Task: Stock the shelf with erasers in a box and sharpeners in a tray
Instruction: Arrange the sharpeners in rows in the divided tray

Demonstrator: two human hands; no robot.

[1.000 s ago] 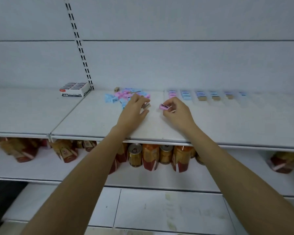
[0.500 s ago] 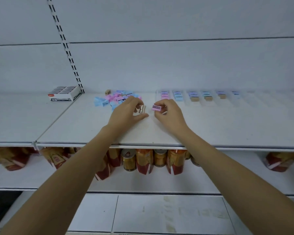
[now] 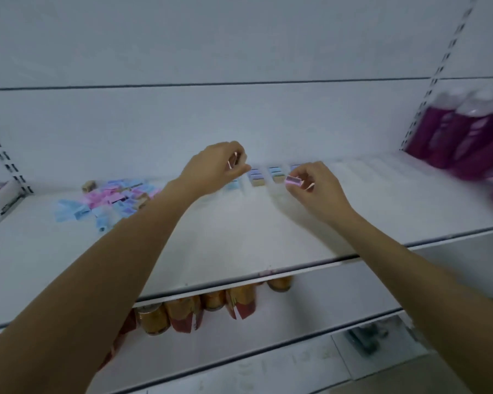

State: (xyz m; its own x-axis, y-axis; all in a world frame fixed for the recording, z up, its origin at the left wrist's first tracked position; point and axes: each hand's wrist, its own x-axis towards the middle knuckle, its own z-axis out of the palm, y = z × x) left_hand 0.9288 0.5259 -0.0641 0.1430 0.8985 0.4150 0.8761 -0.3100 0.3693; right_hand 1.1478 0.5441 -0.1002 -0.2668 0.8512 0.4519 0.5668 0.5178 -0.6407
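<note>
1. The left hand [image 3: 217,169] hovers over the left end of the tray [image 3: 362,166], its grip pinched on a small sharpener [image 3: 232,161].
2. The right hand [image 3: 316,189] is just in front of the tray, grip clamped on a pink sharpener [image 3: 293,180].
3. The tray's right part looks unfilled. Probably best: set each piece flat into the next free slot, one hand at a time.
4. The loose pile [image 3: 111,197] lies well left of the tray, the eraser box [image 3: 0,194] farther left.
</note>
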